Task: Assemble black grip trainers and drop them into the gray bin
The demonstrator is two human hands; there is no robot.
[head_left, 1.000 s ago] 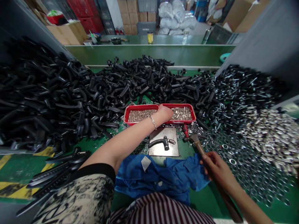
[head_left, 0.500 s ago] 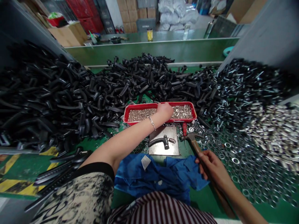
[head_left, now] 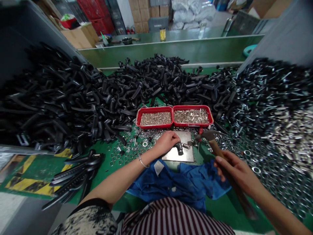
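My left hand [head_left: 167,142] is closed over the arm of a curved black plastic handle [head_left: 180,150], which lies on a square metal plate [head_left: 181,157]. Its fingertips cover part of the handle, so any small piece between them is hidden. A small spring [head_left: 186,146] lies just right of the handle. Wrapped round the wooden shaft of a hammer [head_left: 215,147] is my right hand [head_left: 236,168]; the hammer's head is up near the plate's right side. A red-handled screwdriver [head_left: 200,131] is partly behind the hammer head.
Two red trays [head_left: 172,125] of small metal pieces stand behind the plate. Black handles [head_left: 97,94] are heaped left and behind. Metal rings [head_left: 274,176], silver cylinders [head_left: 293,140] and black-headed bolts [head_left: 264,85] spread rightward. A blue cloth [head_left: 168,182] lies in front.
My left hand has come back from the red trays to the black handle on the plate. The hammer in my right hand has lifted slightly. The view has shifted a little.
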